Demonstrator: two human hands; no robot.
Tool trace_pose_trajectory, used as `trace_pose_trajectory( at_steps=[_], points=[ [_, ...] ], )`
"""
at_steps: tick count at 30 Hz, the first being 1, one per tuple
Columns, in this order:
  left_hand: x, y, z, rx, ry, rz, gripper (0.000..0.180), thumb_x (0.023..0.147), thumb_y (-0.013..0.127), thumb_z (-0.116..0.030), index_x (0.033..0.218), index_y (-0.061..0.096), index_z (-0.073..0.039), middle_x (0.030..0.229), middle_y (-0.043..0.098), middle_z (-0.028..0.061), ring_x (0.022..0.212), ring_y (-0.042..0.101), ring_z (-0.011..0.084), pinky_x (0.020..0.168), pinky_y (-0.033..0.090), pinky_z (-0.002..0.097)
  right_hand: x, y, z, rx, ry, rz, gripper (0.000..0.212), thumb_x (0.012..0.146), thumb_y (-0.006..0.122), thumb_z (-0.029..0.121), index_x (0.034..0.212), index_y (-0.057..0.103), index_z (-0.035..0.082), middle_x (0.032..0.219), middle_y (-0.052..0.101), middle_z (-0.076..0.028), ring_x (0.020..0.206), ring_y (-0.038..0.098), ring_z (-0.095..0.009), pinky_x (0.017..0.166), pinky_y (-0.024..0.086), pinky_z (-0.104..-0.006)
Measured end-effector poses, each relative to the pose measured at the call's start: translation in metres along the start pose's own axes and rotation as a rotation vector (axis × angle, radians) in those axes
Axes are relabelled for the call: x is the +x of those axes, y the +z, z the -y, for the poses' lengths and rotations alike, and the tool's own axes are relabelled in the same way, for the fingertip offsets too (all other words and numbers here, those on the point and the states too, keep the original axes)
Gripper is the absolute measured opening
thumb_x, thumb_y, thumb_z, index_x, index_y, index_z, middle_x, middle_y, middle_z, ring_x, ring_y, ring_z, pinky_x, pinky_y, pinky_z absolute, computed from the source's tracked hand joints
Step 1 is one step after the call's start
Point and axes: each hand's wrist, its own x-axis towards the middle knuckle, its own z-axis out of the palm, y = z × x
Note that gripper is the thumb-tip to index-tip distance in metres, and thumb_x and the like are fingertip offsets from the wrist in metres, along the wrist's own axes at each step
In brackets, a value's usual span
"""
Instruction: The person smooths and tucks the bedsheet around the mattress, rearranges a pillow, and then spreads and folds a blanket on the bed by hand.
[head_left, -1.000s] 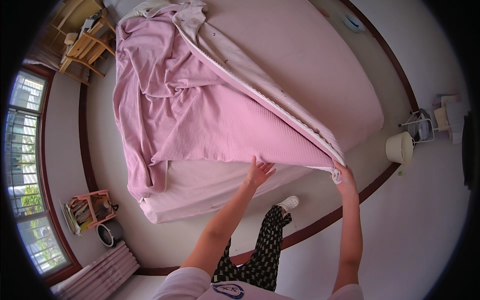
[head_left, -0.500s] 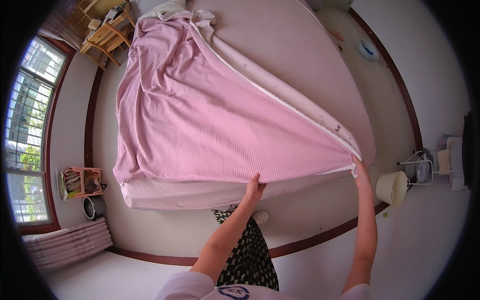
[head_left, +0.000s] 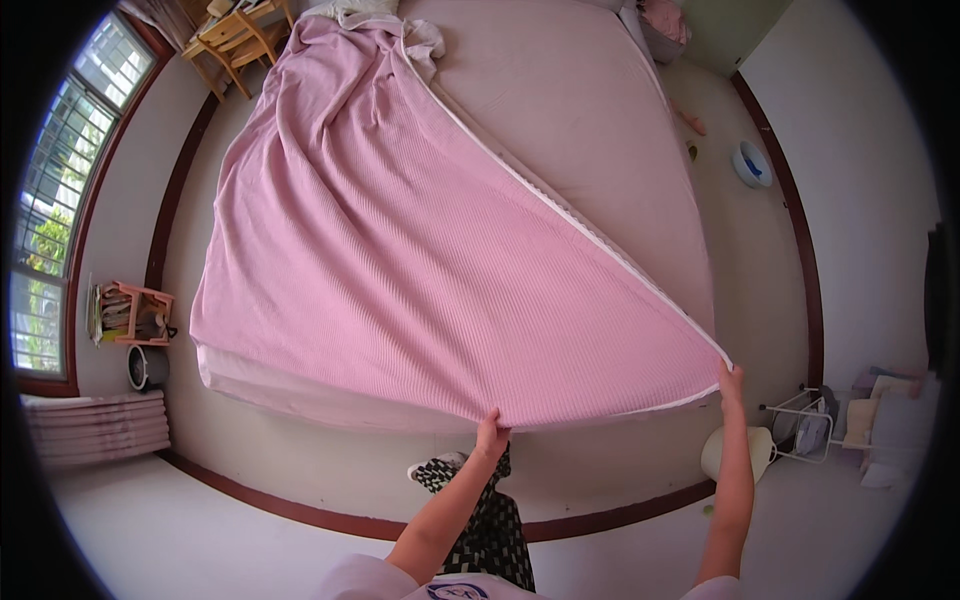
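Note:
A pink ribbed blanket [head_left: 400, 250] with white edging lies slantwise over the bed, covering its left and near part. My left hand [head_left: 491, 434] grips the blanket's near edge around its middle. At the near right corner, my right hand [head_left: 732, 387] is closed on the blanket, holding that corner out taut just past the mattress. Soft folds run from the left hand up toward the far left, where the cloth is bunched. To the right of the white edge, the pink bed sheet [head_left: 580, 110] is bare on the mattress.
Left stand a wooden chair [head_left: 240, 45], a pink rack [head_left: 135, 312] of papers, a dark round bin [head_left: 147, 368] and a folded pink pad [head_left: 100, 428]. On the right are a white basin [head_left: 750, 165], a cream bucket [head_left: 735, 452] and a white metal rack [head_left: 800, 425].
Both hands have moved nearer to me, drawing the blanket's near edge along. The blanket's right edge is pulled straighter, and the folded-back strip beside it has mostly gone from sight.

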Motion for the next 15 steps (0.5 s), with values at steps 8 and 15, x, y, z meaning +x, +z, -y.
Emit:
trace_pose_trajectory(
  at_steps=[8, 15],
  points=[
    [0.047, 0.022, 0.057, -0.08, -0.038, -0.067, 0.034, 0.085, 0.043, -0.019, 0.112, 0.04, 0.001, 0.109, 0.048, 0.0102, 0.1, 0.046, 0.0235, 0.087, 0.038, 0.0385, 0.068, -0.026, -0.078, -0.099, -0.018, -0.118, 0.033, 0.079, 0.054, 0.026, 0.085, 0.056, -0.006, 0.075, 0.058, -0.009, 0.07, 0.053, -0.015, 0.063, 0.042, -0.0315],
    [0.064, -0.002, 0.101, 0.129, 0.178, -0.409, 0.038, 0.078, 0.053, -0.011, 0.111, 0.038, 0.001, 0.098, 0.049, 0.0104, 0.085, 0.051, 0.0217, 0.064, 0.046, 0.033, 0.11, -0.024, -0.109, -0.553, 0.041, -0.005, 0.045, 0.078, 0.053, 0.035, 0.074, 0.056, -0.01, 0.071, 0.057, -0.024, 0.068, 0.058, -0.03, 0.064, 0.042, -0.0393]
  ],
)
